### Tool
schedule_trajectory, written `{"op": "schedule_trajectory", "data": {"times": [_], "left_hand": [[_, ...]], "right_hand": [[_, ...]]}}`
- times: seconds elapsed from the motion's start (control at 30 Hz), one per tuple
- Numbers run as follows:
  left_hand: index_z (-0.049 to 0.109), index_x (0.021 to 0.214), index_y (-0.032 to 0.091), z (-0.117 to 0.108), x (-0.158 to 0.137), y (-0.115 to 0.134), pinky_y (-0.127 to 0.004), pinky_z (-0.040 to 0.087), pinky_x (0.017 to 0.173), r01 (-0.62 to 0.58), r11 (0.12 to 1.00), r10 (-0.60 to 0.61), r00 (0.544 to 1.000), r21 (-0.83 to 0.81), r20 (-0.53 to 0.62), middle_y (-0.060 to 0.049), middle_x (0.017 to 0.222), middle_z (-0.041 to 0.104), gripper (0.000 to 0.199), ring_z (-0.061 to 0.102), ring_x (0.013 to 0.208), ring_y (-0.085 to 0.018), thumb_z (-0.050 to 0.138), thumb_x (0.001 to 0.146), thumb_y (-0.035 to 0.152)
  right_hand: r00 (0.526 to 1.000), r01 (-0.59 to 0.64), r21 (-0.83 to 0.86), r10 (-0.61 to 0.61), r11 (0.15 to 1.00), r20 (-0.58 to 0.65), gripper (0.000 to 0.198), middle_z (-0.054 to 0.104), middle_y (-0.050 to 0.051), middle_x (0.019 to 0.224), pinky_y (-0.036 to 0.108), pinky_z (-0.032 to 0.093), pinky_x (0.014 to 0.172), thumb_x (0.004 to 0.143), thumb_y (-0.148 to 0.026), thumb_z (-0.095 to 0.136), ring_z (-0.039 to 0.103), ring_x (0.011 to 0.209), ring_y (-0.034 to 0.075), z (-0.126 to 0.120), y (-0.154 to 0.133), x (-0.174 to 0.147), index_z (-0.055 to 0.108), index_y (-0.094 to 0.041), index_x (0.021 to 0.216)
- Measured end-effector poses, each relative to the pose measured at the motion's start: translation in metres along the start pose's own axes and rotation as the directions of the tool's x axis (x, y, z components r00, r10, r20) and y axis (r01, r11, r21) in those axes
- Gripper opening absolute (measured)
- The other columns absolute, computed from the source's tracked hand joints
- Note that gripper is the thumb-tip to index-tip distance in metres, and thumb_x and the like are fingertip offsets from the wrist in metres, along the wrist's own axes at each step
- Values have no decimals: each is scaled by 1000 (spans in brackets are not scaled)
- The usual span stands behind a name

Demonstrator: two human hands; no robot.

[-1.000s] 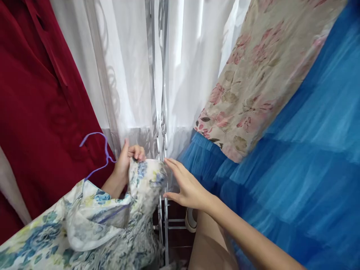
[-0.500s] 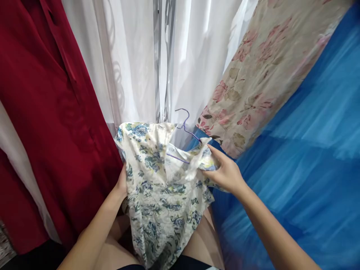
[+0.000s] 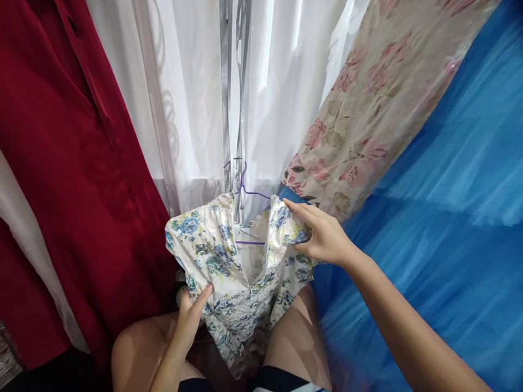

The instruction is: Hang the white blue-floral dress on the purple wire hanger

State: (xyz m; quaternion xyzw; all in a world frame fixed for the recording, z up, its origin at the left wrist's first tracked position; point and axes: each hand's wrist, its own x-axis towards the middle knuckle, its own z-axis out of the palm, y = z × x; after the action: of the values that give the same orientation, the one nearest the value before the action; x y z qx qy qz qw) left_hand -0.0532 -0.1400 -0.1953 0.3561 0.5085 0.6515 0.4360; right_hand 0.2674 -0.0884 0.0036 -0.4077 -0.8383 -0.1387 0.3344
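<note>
White curtain (image 3: 192, 81) spans upper center of frame; vertical metal uprights (image 3: 225, 71) stand before it; bright streaks right.

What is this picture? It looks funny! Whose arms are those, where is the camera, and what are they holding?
There's no robot here. A person wears a camera on their head, so you see what's in front of them, looking down at their own hands. The left hand holds the side of a flowery garment, thumb in front. The right hand holds it near the other shoulder. A purple hanger is inside it. Its hook shows by shiny metal poles; I can't tell if they touch. The garment isn't lying on a table: it's held up by the person's bare legs. Around it are red cloth, white cloth, cloth with pink flowers and ruffly blue cloth.
</note>
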Motion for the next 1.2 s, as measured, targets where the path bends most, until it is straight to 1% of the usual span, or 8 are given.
{"op": "schedule_trajectory", "data": {"times": [0.17, 0.37, 0.5, 0.6, 0.87, 1.0, 1.13, 1.2], "left_hand": [[69, 112, 12, -10, -24, -20, -41, 50, 101, 50, 998, -53, 996, -44, -69, -14, 110, 73, 59, 62, 117, -34, 81, 66, 48], [69, 111, 12, -26, -39, -32, -41, 52, 99, 113, 993, -114, 991, -24, -63, -13, 111, 73, 61, 63, 116, -35, 83, 64, 47], [67, 116, 14, -22, -52, -30, -40, 54, 95, 129, 991, -130, 991, -34, -12, -12, 110, 74, 61, 62, 117, -35, 81, 68, 49], [69, 110, 15, -12, -66, -23, -40, 53, 95, 110, 994, -109, 993, 7, -39, -11, 110, 74, 55, 63, 115, -35, 79, 69, 50], [65, 103, 18, -20, -63, -35, -41, 49, 97, -44, 994, 63, 978, 101, -199, -9, 104, 69, 47, 61, 112, -33, 78, 69, 48], [58, 101, 22, -17, -55, -22, -27, 43, 96, -344, 937, 339, 854, 61, -394, -3, 108, 56, 44, 54, 105, -18, 83, 66, 29], [48, 76, 18, 9, -63, 34, -22, 47, 76, -75, 864, 105, 994, -498, 33, 1, 80, 44, 31, 49, 77, -11, 79, 69, 18], [43, 74, 18, 24, -68, 62, -20, 46, 66, 147, 699, 56, 964, -700, 259, 2, 76, 37, 33, 44, 68, -8, 75, 70, 14]], "right_hand": [[935, -159, 315, 244, 936, -256, 40, 67, 9, 118, 39, 49, 91, 78, -34, 72, 63, 107, 28, 41, 26, -43, 69, -22, 116], [441, -454, 672, 803, 584, -400, 31, 66, 8, 98, 35, 46, 76, 88, -41, 60, 59, 87, 23, 111, -23, -122, 65, -17, 106], [729, -523, 792, 647, 316, 224, 33, 62, 4, 79, 30, 43, 67, 93, -50, 52, 56, 73, 20, 144, -99, -134, 63, -19, 84], [796, -556, 789, 443, 263, 413, 39, 57, 2, 72, 29, 40, 66, 95, -52, 47, 52, 69, 19, 153, -129, -117, 59, -20, 76], [702, -553, 833, 522, -30, 485, 39, 54, 0, 52, 26, 26, 49, 87, -52, 55, 38, 47, 12, 159, -127, -113, 56, -18, 66], [655, -581, 808, 536, -93, 533, 38, 53, 0, 48, 25, 24, 47, 82, -49, 57, 37, 44, 11, 157, -131, -130, 58, -17, 62], [655, -582, 810, 551, -68, 517, 35, 53, -1, 47, 25, 26, 48, 82, -44, 59, 39, 45, 11, 151, -131, -131, 60, -16, 60], [662, -580, 813, 549, -55, 510, 34, 53, -1, 48, 25, 27, 49, 82, -43, 59, 41, 46, 12, 149, -130, -129, 60, -17, 60]]}}
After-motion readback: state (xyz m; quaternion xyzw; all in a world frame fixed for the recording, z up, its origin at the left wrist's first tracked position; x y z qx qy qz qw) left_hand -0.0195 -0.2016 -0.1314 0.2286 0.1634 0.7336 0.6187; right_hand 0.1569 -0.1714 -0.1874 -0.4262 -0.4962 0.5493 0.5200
